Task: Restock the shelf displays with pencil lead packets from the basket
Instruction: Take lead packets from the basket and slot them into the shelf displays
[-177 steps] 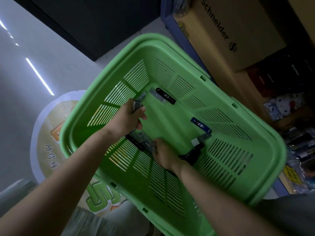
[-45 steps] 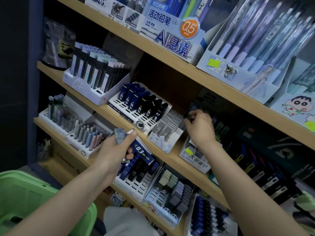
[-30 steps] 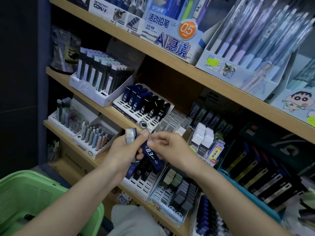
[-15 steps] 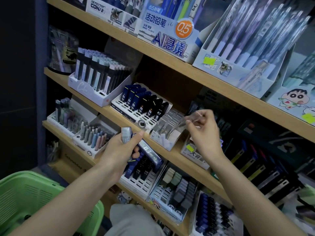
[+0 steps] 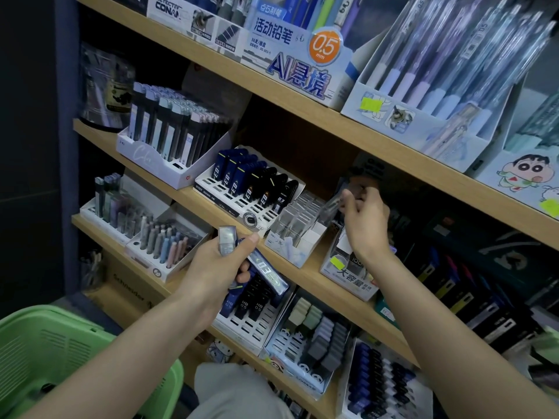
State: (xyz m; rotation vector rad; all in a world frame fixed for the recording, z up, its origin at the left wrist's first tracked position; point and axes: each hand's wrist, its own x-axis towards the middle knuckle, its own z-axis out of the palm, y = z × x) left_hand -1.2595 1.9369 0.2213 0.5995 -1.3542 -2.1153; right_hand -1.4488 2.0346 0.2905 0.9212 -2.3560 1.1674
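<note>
My left hand (image 5: 216, 266) grips a bunch of pencil lead packets (image 5: 266, 269) in front of the middle shelf; a blue one marked 0.3 and a clear grey one stick out of it. My right hand (image 5: 364, 217) pinches a clear lead packet (image 5: 331, 204) at the back of the white display of clear packets (image 5: 298, 229) on the middle shelf. The green basket (image 5: 60, 358) sits at the lower left, below my left forearm.
A white rack of blue and black 0.3 lead cases (image 5: 251, 186) stands left of the clear display. A box with a yellow sticker (image 5: 348, 267) is under my right wrist. More lead displays fill the lower shelf (image 5: 314, 343). Pen boxes line the top shelf (image 5: 302, 55).
My right hand took a clear packet from the bunch in my left hand and carried it up and right to the clear display. My left hand stayed put.
</note>
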